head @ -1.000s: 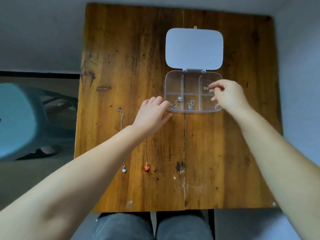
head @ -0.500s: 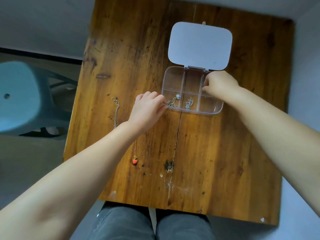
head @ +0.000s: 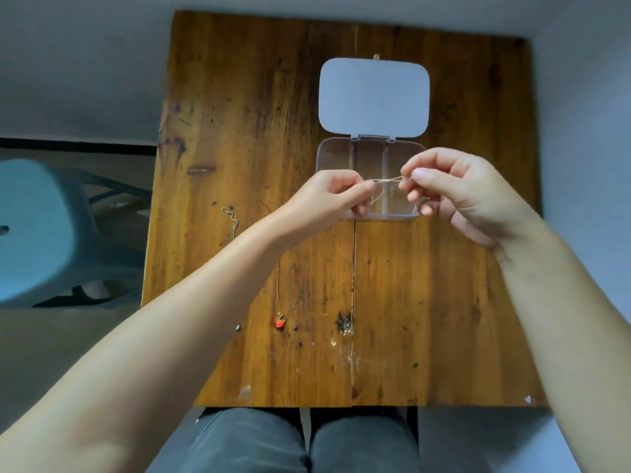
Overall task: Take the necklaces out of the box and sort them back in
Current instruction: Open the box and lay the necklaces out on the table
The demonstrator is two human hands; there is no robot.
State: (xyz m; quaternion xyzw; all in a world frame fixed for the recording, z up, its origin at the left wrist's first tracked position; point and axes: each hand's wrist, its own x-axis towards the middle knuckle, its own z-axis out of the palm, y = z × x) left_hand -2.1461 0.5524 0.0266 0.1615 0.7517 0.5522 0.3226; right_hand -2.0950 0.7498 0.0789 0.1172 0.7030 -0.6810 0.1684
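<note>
A clear plastic compartment box (head: 368, 155) stands open on the wooden table, its white lid (head: 374, 95) folded back. Above the box, a thin gold necklace (head: 387, 180) is stretched between my two hands. My left hand (head: 333, 196) pinches one end, my right hand (head: 450, 189) pinches the other. The hands hide the box's front compartments. Two necklaces lie on the table to the left: a silver one (head: 232, 216), partly under my left forearm, and a gold chain with a red pendant (head: 280, 322).
The table's front edge (head: 307, 406) is close to my lap. A light blue plastic stool (head: 37, 230) stands on the floor to the left. A grey wall runs behind and to the right of the table.
My right hand has lifted a gold necklace out of the box's right compartment. My left hand left the box's front edge and took the chain's other end.
</note>
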